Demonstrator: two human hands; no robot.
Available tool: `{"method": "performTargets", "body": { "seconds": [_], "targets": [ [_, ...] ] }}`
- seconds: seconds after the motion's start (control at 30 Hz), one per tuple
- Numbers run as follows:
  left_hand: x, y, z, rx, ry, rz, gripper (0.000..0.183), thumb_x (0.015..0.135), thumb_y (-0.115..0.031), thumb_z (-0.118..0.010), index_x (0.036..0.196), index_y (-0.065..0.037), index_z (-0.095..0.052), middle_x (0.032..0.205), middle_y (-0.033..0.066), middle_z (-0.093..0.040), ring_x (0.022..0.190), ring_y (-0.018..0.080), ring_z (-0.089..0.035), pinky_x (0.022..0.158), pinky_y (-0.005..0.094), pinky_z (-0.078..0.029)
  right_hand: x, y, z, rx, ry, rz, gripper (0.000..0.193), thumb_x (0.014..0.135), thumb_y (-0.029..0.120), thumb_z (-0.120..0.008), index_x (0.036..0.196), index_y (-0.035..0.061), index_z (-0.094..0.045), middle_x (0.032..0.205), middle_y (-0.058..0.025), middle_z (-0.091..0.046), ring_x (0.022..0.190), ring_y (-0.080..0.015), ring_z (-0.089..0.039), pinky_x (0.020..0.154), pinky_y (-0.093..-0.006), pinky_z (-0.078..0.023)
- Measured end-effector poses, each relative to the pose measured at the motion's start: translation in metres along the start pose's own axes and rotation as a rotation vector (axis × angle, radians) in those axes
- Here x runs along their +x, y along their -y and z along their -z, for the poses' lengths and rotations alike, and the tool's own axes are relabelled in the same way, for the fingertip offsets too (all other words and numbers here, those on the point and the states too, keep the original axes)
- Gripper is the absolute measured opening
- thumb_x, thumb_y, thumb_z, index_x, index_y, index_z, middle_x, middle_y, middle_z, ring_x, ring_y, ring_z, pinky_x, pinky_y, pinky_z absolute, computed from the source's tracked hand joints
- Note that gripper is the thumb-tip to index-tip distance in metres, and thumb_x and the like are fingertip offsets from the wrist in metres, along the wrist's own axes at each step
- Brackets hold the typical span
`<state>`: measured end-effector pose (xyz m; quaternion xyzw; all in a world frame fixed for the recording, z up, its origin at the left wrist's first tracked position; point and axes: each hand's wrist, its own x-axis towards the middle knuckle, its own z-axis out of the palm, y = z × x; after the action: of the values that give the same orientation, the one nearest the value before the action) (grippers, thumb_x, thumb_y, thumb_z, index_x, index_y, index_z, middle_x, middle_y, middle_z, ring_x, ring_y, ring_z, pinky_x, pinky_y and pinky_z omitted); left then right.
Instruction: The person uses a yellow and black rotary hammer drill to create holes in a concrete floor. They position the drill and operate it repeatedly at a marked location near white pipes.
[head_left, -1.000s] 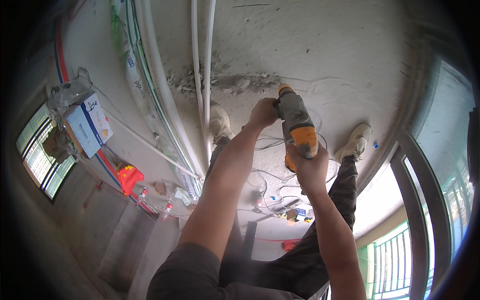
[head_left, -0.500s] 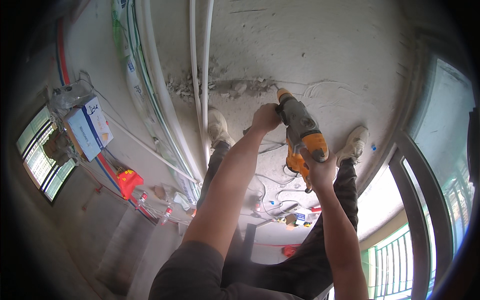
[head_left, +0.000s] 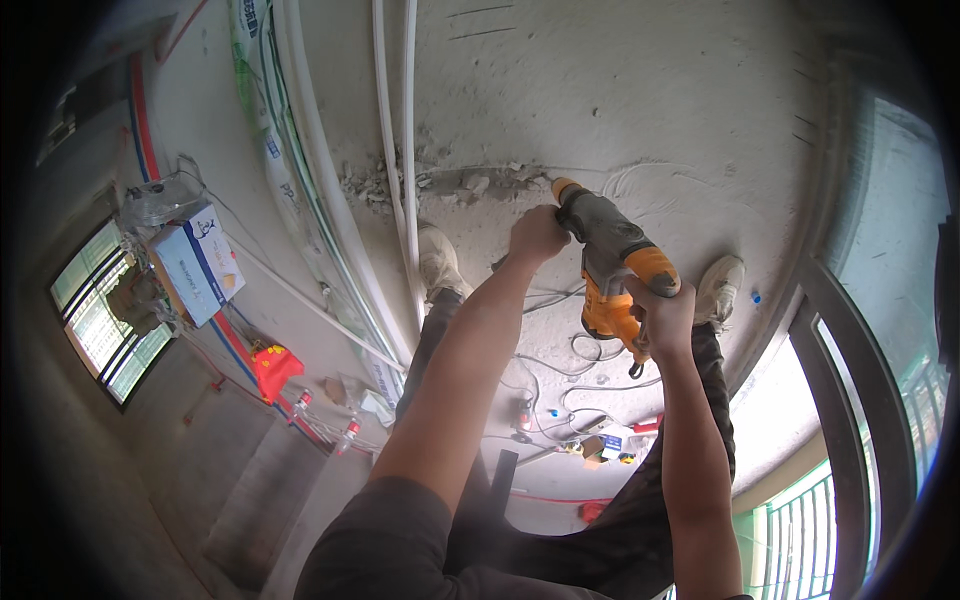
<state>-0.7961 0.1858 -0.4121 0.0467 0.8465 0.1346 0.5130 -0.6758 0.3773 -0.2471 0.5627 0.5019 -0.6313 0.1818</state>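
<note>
Both my hands hold an orange and grey rotary hammer drill (head_left: 612, 232), its front end pointing away from me at the concrete. My left hand (head_left: 540, 236) is wrapped round the side handle near the orange front collar. Around the rear grip closes my right hand (head_left: 664, 312). The drill's tip meets the end of a rough chipped groove (head_left: 480, 184) in the grey concrete floor; the bit itself is hard to make out. Broken rubble (head_left: 370, 188) lies along the groove to the left.
Long white pipes (head_left: 398, 130) and wrapped pipes (head_left: 285, 180) run along the left. My shoes (head_left: 438, 262) stand either side of the drill. A dark cable (head_left: 535, 385) loops behind it. Boxes (head_left: 195, 265) and a red bag (head_left: 274, 372) are at left; a metal-framed window (head_left: 850, 390) is at right.
The drill's rear end and my right hand have shifted slightly right and up. The view has turned a little, so the surroundings sit further right. Both hands keep their grip.
</note>
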Motion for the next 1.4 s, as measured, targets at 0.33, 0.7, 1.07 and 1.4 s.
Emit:
{"method": "performTargets", "body": {
  "seconds": [0.33, 0.7, 1.07, 1.4],
  "targets": [
    [0.002, -0.025, -0.023, 0.025, -0.067, 0.103, 0.025, 0.085, -0.018, -0.075, 0.107, -0.010, -0.081, 0.103, 0.0187, -0.080, 0.103, 0.0389, -0.077, 0.089, 0.0513, -0.060, 0.049, -0.032, 0.053, 0.062, 0.073, -0.008, 0.015, 0.089, 0.011, -0.082, 0.094, 0.0028, -0.071, 0.070, -0.0009, -0.064, 0.059, -0.0112, -0.061, 0.058, -0.0287, -0.049],
    [0.009, -0.004, -0.018, -0.054, -0.073, 0.125, 0.026, 0.082, -0.022, -0.078, 0.104, -0.009, -0.081, 0.101, 0.0187, -0.080, 0.103, 0.0391, -0.076, 0.088, 0.0509, -0.060, 0.038, -0.005, 0.024, -0.086, 0.094, 0.066, 0.021, 0.087, 0.016, -0.085, 0.095, 0.0003, -0.073, 0.072, -0.0013, -0.067, 0.057, -0.0096, -0.062, 0.056, -0.0263, -0.050],
    [0.009, -0.016, -0.014, -0.099, -0.083, 0.143, 0.026, 0.084, -0.020, -0.075, 0.108, -0.009, -0.079, 0.104, 0.0187, -0.080, 0.105, 0.0378, -0.076, 0.090, 0.0508, -0.060, 0.061, 0.016, 0.033, -0.094, 0.137, 0.039, 0.021, 0.086, 0.012, -0.083, 0.098, -0.0014, -0.073, 0.077, -0.0013, -0.069, 0.061, -0.0086, -0.062, 0.057, -0.0257, -0.050],
    [0.025, -0.025, -0.016, -0.144, -0.067, 0.234, 0.032, 0.078, -0.019, -0.076, 0.109, -0.010, -0.079, 0.108, 0.0195, -0.079, 0.109, 0.0397, -0.075, 0.093, 0.0507, -0.060, 0.108, 0.019, 0.053, -0.071, 0.141, -0.009, 0.019, 0.087, 0.011, -0.083, 0.098, -0.0005, -0.073, 0.076, -0.0008, -0.064, 0.061, -0.0109, -0.060, 0.057, -0.0280, -0.047]
  ]
}}
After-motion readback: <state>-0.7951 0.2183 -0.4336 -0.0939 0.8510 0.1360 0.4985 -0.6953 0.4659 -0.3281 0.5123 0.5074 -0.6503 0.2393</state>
